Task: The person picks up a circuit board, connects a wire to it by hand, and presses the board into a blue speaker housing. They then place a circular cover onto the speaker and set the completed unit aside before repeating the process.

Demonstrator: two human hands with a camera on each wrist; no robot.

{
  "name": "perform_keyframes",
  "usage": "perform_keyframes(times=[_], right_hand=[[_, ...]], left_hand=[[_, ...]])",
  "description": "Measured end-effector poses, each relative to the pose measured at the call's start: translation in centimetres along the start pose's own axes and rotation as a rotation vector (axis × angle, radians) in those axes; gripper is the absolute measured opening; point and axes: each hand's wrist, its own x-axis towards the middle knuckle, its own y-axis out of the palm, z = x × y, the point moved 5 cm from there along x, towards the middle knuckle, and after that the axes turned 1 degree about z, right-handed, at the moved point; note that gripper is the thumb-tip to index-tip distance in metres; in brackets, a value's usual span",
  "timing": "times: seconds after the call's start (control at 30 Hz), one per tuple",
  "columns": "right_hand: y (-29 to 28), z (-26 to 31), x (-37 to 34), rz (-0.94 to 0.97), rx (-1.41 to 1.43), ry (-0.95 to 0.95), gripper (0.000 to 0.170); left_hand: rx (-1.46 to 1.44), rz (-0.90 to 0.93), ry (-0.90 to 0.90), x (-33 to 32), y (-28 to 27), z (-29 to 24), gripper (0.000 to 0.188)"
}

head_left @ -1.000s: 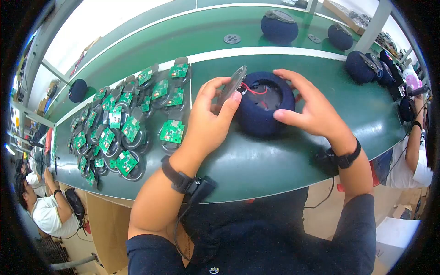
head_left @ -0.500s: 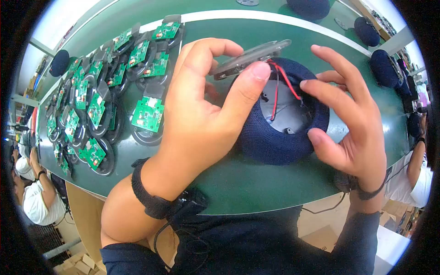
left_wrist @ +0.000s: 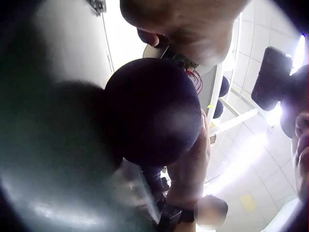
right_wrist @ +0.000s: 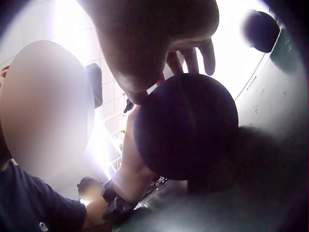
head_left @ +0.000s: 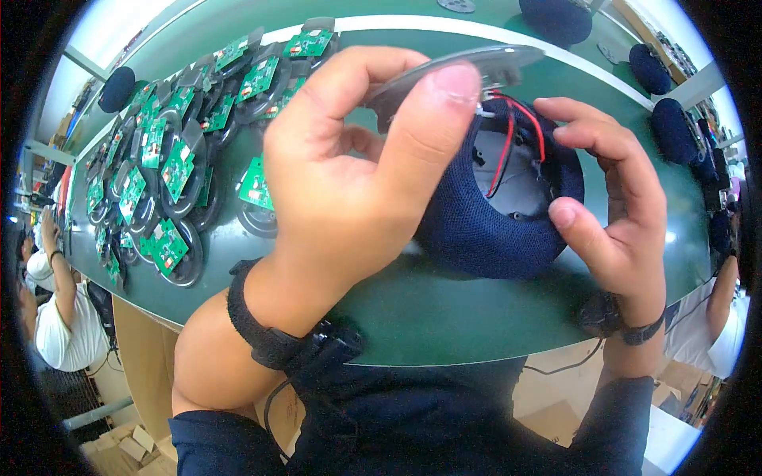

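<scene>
In the head view my left hand point(head_left: 357, 174) pinches a clear round disc point(head_left: 444, 65) between thumb and fingers, tilted above the left rim of a navy fabric-covered round body point(head_left: 492, 238). Red and black wires point(head_left: 541, 135) run from beneath the disc into the body's hollow. My right hand point(head_left: 615, 190) touches the body's right rim with thumb and fingers. The left wrist view shows the dark body point(left_wrist: 152, 113) on the table, wires point(left_wrist: 195, 79) beside it. In the right wrist view, my right hand point(right_wrist: 154, 43) is over the body point(right_wrist: 186, 128).
Many clear discs with green circuit boards point(head_left: 167, 246) lie on the green table point(head_left: 444, 325) at left. Navy round bodies stand at the far left point(head_left: 117, 89), at the back point(head_left: 556, 20) and at the right point(head_left: 673, 131). People sit at both sides.
The head view has come closer. The disc, once steeply tilted beside the body, is now flatter and above its left rim. The right fingers have shifted on the right rim.
</scene>
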Motion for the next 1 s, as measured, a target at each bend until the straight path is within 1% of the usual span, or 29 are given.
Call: perform_keyframes(times=[0.03,0.13,0.17,0.27,0.37,0.47,0.5,0.6,0.63,0.73,0.8,0.83,0.87,0.9,0.97,1.0], right_hand=[[-0.1,0.1,0.0,0.007,0.010,-0.013,0.043],[-0.1,0.4,0.0,0.058,-0.038,-0.096,0.036],[-0.1,0.5,0.0,0.073,-0.057,-0.119,0.035],[0.3,0.4,0.0,0.111,-0.037,-0.096,0.028],[0.3,0.2,0.0,0.057,0.000,-0.014,0.024],[0.2,0.1,-0.1,0.138,-0.078,-0.080,0.030],[0.3,-0.5,-0.4,0.052,0.055,-0.037,0.036],[0.5,-1.4,-0.6,-0.144,0.251,0.056,0.064],[0.2,-1.4,-0.6,-0.200,0.312,0.032,0.074],[-0.1,-1.1,-0.5,-0.297,0.389,0.065,0.102],[0.2,-0.9,-0.5,-0.203,0.358,0.056,0.102],[0.2,-0.7,-0.5,-0.173,0.332,0.056,0.102],[0.2,-0.4,-0.6,-0.142,0.305,0.055,0.102],[0.1,-0.5,-0.7,-0.180,0.351,0.112,0.095],[0.0,-0.9,-0.7,-0.214,0.373,0.096,0.080],[0.0,-1.2,-0.6,-0.211,0.372,0.092,0.080]], left_hand=[[0.065,-0.008,0.077,0.0,0.0,-0.5,0.028],[0.131,-0.007,0.202,0.2,0.1,-0.9,0.026],[0.051,0.010,0.219,0.4,0.2,-0.8,0.026],[0.024,0.042,0.297,0.5,0.4,-1.0,0.024],[0.048,0.072,0.354,0.4,0.5,-1.1,0.025],[0.080,0.103,0.408,0.6,0.6,-1.2,0.028],[0.092,0.119,0.431,0.6,0.6,-1.3,0.029],[0.155,0.190,0.526,0.8,0.7,-1.8,0.035],[0.185,0.220,0.559,0.9,0.8,-1.9,0.036],[0.234,0.334,0.637,0.9,1.3,-2.1,0.043],[0.239,0.425,0.625,0.4,1.9,-1.6,0.044],[0.277,0.461,0.628,0.2,2.1,-1.4,0.054],[0.277,0.457,0.631,0.3,2.1,-1.5,0.054],[0.241,0.425,0.627,0.5,2.0,-1.7,0.063],[0.262,0.409,0.502,0.5,1.6,-1.7,0.095],[0.263,0.405,0.504,0.3,1.6,-1.4,0.095]])
